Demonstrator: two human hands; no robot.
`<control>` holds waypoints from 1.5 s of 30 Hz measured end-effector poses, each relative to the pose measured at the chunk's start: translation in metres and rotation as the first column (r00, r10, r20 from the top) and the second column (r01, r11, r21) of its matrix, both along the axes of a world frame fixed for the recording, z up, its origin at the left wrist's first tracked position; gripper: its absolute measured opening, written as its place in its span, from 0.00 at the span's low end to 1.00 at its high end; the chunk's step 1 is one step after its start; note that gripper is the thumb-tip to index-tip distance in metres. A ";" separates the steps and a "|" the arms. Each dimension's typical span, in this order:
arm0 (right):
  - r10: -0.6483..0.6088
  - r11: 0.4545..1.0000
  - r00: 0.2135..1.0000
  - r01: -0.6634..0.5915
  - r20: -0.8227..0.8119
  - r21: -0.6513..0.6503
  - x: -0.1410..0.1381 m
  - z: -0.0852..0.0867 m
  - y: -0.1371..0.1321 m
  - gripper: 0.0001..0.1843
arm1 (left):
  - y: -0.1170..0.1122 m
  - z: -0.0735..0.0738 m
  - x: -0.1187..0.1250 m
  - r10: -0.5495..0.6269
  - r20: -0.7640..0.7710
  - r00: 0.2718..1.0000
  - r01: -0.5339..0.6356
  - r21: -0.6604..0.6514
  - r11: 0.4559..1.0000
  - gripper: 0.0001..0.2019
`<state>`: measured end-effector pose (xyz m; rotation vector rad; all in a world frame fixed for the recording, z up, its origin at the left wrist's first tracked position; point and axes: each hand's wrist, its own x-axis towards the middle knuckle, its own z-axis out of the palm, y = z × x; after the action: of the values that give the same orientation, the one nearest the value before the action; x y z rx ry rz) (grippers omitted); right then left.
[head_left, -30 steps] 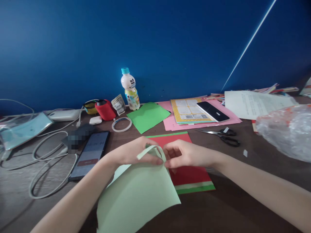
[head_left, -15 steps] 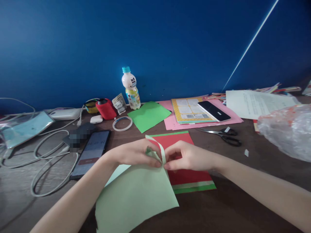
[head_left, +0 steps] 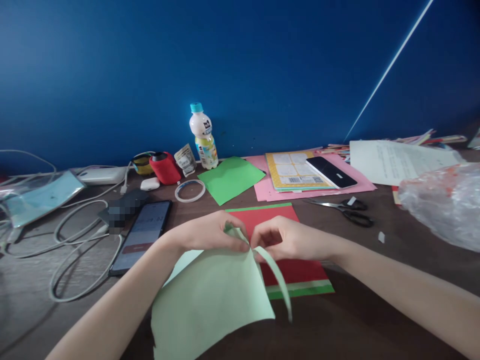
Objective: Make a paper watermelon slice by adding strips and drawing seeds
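Observation:
A pale green sheet of paper [head_left: 213,300] hangs tilted toward me, its upper edge pinched by my left hand [head_left: 210,235]. Close beside it, my right hand [head_left: 288,240] pinches the same edge, where a narrow pale green paper strip [head_left: 279,277] curls down to the right. The strip is partly torn from the sheet; where they still join is hidden by my fingertips. Under both hands lies red paper [head_left: 300,272] with pale and bright green borders at its ends. The sheet and my hands cover its left part.
Scissors [head_left: 345,205] and a paper scrap [head_left: 381,237] lie to the right, near crumpled clear plastic [head_left: 446,205]. Behind are a green paper [head_left: 230,180], a tape roll [head_left: 190,191], a bottle [head_left: 203,137] and a white-backed phone [head_left: 332,172]. A dark phone [head_left: 142,237] and cables lie left.
The pale green strip has swung from arching up and left to hanging down on the right. Both hands stay close together in nearly the same place.

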<state>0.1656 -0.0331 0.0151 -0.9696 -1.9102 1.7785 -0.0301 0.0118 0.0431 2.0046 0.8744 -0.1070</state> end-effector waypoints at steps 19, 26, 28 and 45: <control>-0.014 0.997 0.998 0.009 0.058 0.075 0.000 0.000 -0.002 0.10 | 0.004 0.000 -0.003 0.014 0.023 1.000 -0.014 0.024 1.000 0.13; -0.043 0.993 0.995 0.032 0.092 0.118 0.000 -0.002 0.000 0.09 | 0.006 -0.002 -0.005 0.030 0.022 0.999 -0.031 0.011 0.999 0.15; -0.064 0.990 0.995 0.052 0.082 0.132 0.000 -0.002 0.000 0.08 | 0.006 -0.002 -0.005 0.059 0.027 0.998 -0.058 -0.008 0.998 0.16; -0.008 1.000 1.000 0.007 0.009 0.027 0.002 -0.005 0.003 0.10 | 0.008 -0.002 -0.006 0.130 0.091 0.987 -0.127 -0.036 0.991 0.14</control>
<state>0.1677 -0.0299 0.0097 -0.9760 -1.9287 1.7424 -0.0364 0.0202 0.0406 1.9040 0.9336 0.0453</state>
